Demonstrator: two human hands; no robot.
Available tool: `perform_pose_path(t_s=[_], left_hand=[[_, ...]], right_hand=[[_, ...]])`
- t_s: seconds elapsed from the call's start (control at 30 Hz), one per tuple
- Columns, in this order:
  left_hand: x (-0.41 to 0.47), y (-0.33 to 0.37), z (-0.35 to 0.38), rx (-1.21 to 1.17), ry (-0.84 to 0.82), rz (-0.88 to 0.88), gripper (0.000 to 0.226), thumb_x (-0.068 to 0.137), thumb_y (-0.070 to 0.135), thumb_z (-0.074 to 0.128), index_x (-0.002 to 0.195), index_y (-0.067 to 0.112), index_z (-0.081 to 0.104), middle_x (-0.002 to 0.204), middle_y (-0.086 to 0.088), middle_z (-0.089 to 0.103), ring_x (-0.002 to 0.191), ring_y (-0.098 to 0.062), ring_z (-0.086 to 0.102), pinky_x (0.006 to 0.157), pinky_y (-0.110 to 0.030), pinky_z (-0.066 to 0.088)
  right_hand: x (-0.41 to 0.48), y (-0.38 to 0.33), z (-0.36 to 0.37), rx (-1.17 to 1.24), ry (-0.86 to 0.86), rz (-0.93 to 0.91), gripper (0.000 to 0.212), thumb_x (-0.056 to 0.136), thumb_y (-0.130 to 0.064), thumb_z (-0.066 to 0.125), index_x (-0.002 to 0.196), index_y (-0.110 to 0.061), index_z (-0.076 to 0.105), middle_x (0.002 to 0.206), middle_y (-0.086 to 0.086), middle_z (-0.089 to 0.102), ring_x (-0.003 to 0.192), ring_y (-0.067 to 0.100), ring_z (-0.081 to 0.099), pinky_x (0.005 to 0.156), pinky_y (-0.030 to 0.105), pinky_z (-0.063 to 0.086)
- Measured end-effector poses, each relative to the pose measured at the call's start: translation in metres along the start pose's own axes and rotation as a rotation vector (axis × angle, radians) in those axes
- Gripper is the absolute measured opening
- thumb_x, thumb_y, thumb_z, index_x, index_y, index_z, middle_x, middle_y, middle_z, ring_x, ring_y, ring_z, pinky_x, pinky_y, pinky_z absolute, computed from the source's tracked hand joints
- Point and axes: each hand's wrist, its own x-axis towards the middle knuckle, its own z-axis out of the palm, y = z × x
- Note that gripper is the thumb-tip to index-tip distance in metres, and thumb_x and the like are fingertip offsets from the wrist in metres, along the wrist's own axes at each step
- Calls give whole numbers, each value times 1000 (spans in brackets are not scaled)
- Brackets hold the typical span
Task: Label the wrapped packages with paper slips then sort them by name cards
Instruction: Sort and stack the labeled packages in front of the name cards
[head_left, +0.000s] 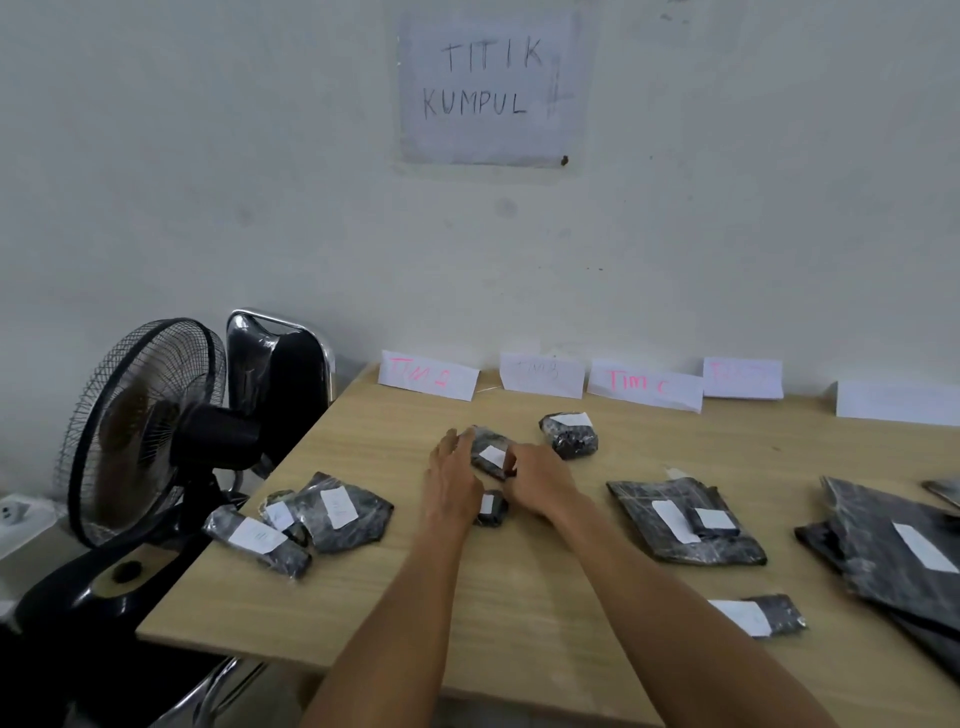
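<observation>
One package (488, 442) gripped by right hand (537, 480); wall sign (491, 88) reads "TITIK KUMPUL".

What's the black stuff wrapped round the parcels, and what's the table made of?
The package wrap looks like thin black plastic film: glossy, crinkled, catching light. Its slip looks like plain white paper, matte. The table shows pale wood grain, smooth; possibly laminate rather than solid wood.
</observation>
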Motion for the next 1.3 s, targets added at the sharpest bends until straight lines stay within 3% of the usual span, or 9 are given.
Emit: perform_pose_path(t_s=[0.1,0.2,0.47,0.6,0.73,0.87,0.97,1.13,1.3], left_hand=[[-5,11,8,-3,21,41,52,87,-5,40,133,13,57,143,-11,46,130,-32,42,104,-40,40],[-13,23,14,20,33,49,29,85,1,48,100,6,72,111,-10,65,105,-30,59,82,-37,47],[-25,38,15,188,35,43,19,86,17,53,97,17,69,107,-3,63,106,-25,56,87,-38,42],[-11,50,18,119,95,127,31,93,13,48,119,16,65,121,-4,61,112,-27,53,91,-38,39],[12,82,25,-174,139,174,25,96,12,52,114,9,70,113,-10,66,107,-26,59,92,-35,46],[35,107,43,-274,142,73,19,94,19,62,101,8,76,99,-8,72,96,-21,63,80,-26,46],[48,115,58,-271,143,-60,25,91,27,67,80,7,78,75,-6,72,70,-18,63,60,-23,40],[54,116,67,-403,120,-224,18,88,13,68,101,4,76,100,-14,74,98,-27,68,84,-26,50],[48,110,67,-508,113,-309,19,87,8,66,104,4,75,103,-15,73,101,-24,67,80,-16,45]], right_hand=[[-6,7,-2,27,3,-6,7,77,-11,63,81,-16,63,87,6,67,82,26,64,61,26,41],[-14,12,-5,17,4,-40,11,75,-15,66,69,-17,58,80,7,67,77,27,63,53,25,35],[-26,23,-16,84,-5,-99,15,80,-7,61,91,-8,71,99,10,70,89,26,63,68,24,39],[-16,34,-26,257,320,-118,22,86,-2,53,98,-8,71,104,7,70,93,19,63,81,24,46],[2,58,-41,338,566,43,25,93,-1,52,110,-4,70,117,11,68,108,25,62,95,25,42],[27,85,-45,265,429,126,28,98,-7,49,119,-6,67,130,12,61,122,26,55,104,29,38],[43,99,-46,254,337,108,28,98,-10,49,119,-7,69,127,10,64,120,24,57,101,28,40],[56,107,-47,280,340,119,26,95,-11,52,108,-6,74,110,9,72,102,24,65,85,26,47],[59,109,-43,329,312,141,27,91,-5,50,104,-1,74,109,13,72,101,26,65,82,27,50]])
